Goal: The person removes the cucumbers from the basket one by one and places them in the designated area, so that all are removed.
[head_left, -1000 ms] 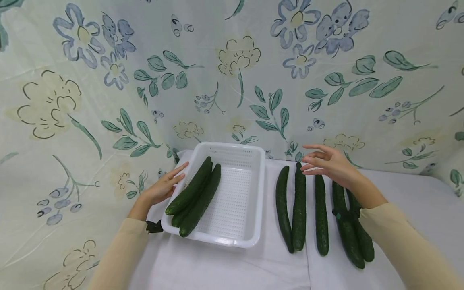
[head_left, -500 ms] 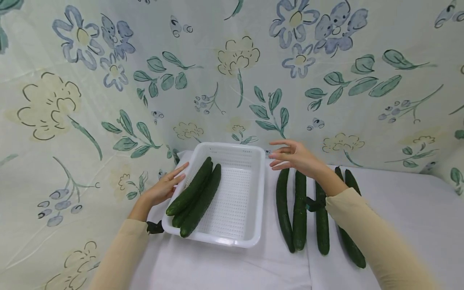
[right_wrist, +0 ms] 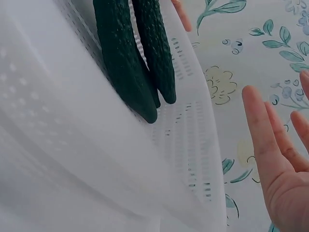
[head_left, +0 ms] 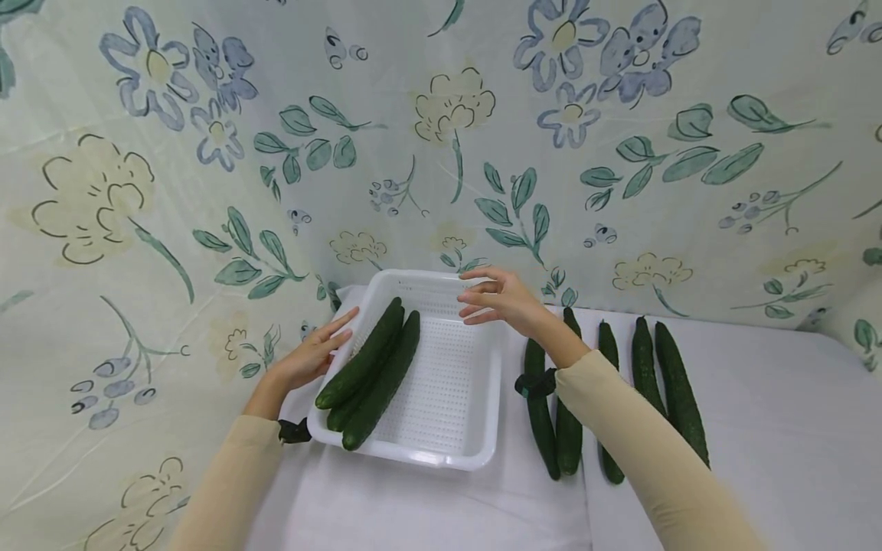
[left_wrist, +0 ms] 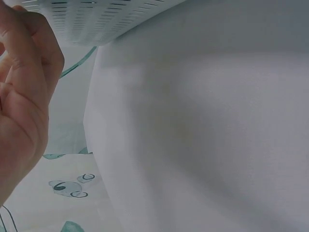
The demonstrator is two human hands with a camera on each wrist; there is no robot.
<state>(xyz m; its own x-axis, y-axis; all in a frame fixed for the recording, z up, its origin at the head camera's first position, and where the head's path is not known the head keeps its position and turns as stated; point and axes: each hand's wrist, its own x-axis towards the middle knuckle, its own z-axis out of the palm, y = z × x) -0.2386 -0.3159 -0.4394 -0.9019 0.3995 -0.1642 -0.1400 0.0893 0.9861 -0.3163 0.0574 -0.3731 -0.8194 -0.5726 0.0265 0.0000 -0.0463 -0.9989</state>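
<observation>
A white perforated plastic basket (head_left: 494, 383) holds three dark green cucumbers (head_left: 387, 379), lying slantwise along its left side. At the basket's left wall, my left hand (head_left: 310, 358) rests its extended fingers against the outside; the left wrist view shows this hand (left_wrist: 24, 82) below the basket's slotted side (left_wrist: 91, 19). Over the basket's far right corner hovers my right hand (head_left: 506, 300), fingers spread and loosely extended, holding nothing. The right wrist view has this hand (right_wrist: 282, 169) apart from the basket rim, with cucumber ends (right_wrist: 130, 77) inside the basket.
Right of the basket, several more cucumbers (head_left: 609, 352) lie in a row on the white cloth-covered table (head_left: 772, 398). My right forearm passes above them and hides parts of them. A flowered curtain (head_left: 427, 153) hangs behind the table.
My right hand has moved left, from above the row of cucumbers to the basket's far right corner, still holding nothing. The left hand, basket and cucumbers have stayed in place.
</observation>
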